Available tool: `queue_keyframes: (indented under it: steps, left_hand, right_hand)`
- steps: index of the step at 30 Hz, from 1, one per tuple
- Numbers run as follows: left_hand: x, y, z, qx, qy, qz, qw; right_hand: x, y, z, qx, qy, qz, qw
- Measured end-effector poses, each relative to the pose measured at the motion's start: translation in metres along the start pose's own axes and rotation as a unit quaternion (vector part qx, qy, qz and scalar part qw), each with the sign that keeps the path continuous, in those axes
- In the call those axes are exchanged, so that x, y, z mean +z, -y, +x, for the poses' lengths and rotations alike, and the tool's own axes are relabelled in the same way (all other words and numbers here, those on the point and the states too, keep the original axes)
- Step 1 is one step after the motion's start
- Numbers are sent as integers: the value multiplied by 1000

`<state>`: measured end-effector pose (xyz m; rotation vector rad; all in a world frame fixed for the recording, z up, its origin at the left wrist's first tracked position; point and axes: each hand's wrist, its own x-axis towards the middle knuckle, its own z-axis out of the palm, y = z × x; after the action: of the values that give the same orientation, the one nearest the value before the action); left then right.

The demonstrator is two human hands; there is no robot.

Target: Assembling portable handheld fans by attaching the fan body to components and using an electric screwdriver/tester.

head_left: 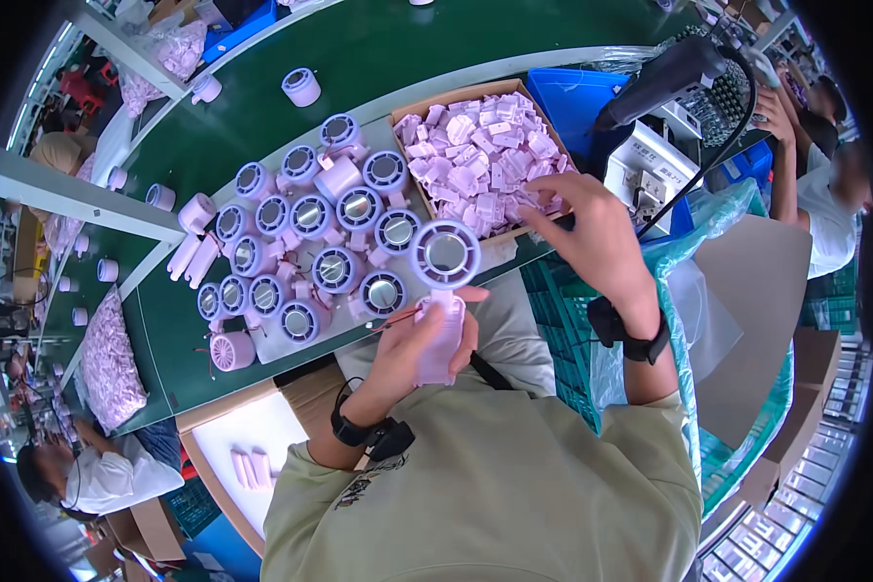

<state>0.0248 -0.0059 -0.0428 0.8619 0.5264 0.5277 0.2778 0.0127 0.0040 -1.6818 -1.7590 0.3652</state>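
Note:
My left hand (398,354) is closed round the pink handle of a handheld fan (445,254), whose lilac round head with a shiny disc centre points up and away from me. Thin dark and reddish wires stick out beside the handle. My right hand (597,233) hovers over the near right edge of a cardboard box (529,230), thumb and fingers apart. Small pink plastic parts (485,145) heap up inside that box, close to the fingertips. Left of the box, several similar fan units (310,216) stand packed together on a pale sheet, most with shiny discs facing up.
A green conveyor table (388,58) carries scattered fan units. Right of the box are a blue bin (567,97), a black handheld tool (664,82) and a white device (655,165). A lined green crate (684,388) stands at my right, an open carton (247,427) at my left. Other people sit nearby.

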Motion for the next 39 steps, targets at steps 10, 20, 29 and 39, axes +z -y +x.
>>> queue_keyframes:
  steps: [10, 20, 29, 39]
  left_hand:
    - [-14, -9, -8, 97, 66, -152, 981]
    - [-2, -26, 10, 126, 7, 76, 989]
    - [-5, -19, 15, 98, 17, 193, 976]
    - [-2, -19, 9, 49, 17, 107, 993]
  right_hand:
    - [17, -4, 10, -115, -15, -101, 988]
    - [-5, 42, 1, -52, 37, 182, 981]
    - [17, 59, -16, -214, 120, 107, 964]
    - [33, 45, -38, -286, 2, 41, 957]
